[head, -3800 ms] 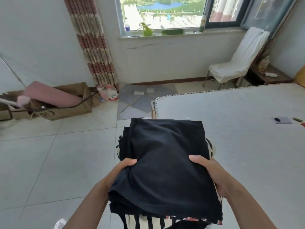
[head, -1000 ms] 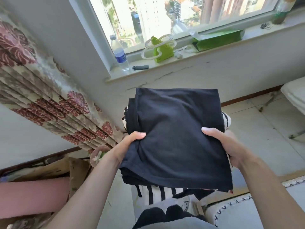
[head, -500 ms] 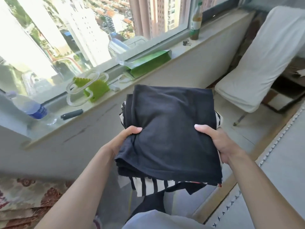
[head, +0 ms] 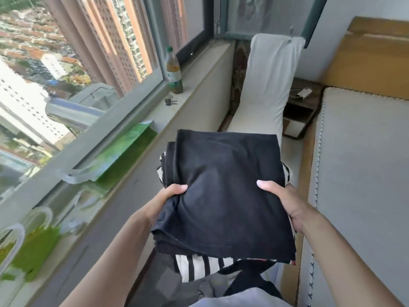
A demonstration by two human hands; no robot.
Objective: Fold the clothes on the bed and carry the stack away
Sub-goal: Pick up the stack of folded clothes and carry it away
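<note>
I hold a stack of folded clothes [head: 225,191] in front of me at chest height, with a black garment on top and a black-and-white striped one [head: 197,267] showing underneath. My left hand [head: 163,202] grips the stack's left near edge, thumb on top. My right hand [head: 285,202] grips the right near edge the same way, fingers hidden beneath. The bed [head: 363,173] lies to my right, its grey mattress bare in view.
A windowsill [head: 168,120] runs along the left with a bottle [head: 173,72], a green bag [head: 124,151], keys and a green clip holder. A white-covered chair [head: 265,89] stands ahead in the narrow gap between sill and bed, with a dark side table [head: 303,107] behind it.
I have turned right along the window, holding the stack the same way. The curtain and water bottle left the view; the chair, side table and bed came in.
</note>
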